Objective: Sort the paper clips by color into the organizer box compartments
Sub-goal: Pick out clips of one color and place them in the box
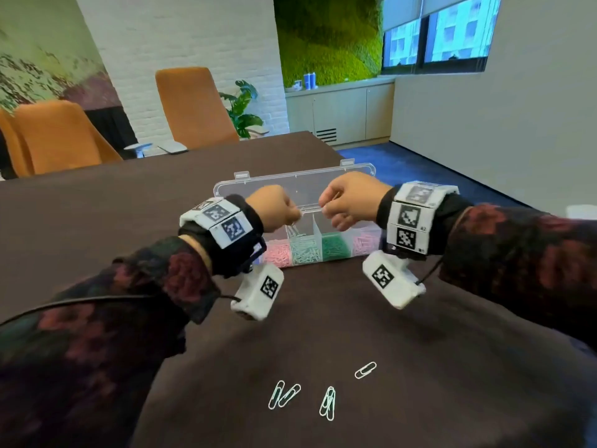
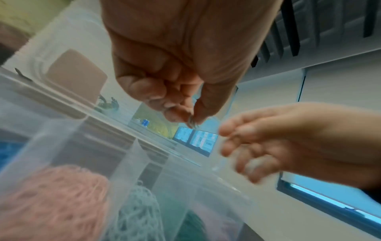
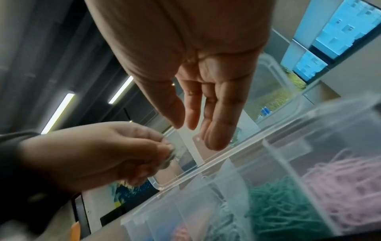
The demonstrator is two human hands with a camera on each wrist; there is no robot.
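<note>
A clear organizer box (image 1: 368, 171) stands on the brown table with its lid open toward the back. Its compartments hold pink clips (image 1: 276, 253), pale mint clips (image 1: 305, 252), green clips (image 1: 336, 247) and lilac-pink clips (image 1: 366, 242). My left hand (image 1: 295, 215) hovers over the pale mint compartment and pinches a small bunch of pale clips (image 2: 191, 122) at its fingertips. My right hand (image 1: 324, 208) hangs just to its right above the box; its fingers (image 3: 214, 130) are nearly straight with nothing between them. Several pale loose clips (image 1: 284, 394) lie on the table near me.
More loose clips (image 1: 328, 402) and a single one (image 1: 365, 370) lie on the brown table (image 1: 161, 205) in front of me. Orange chairs (image 1: 193, 108) stand behind the table's far edge. A black cable (image 1: 80, 302) runs along my left sleeve.
</note>
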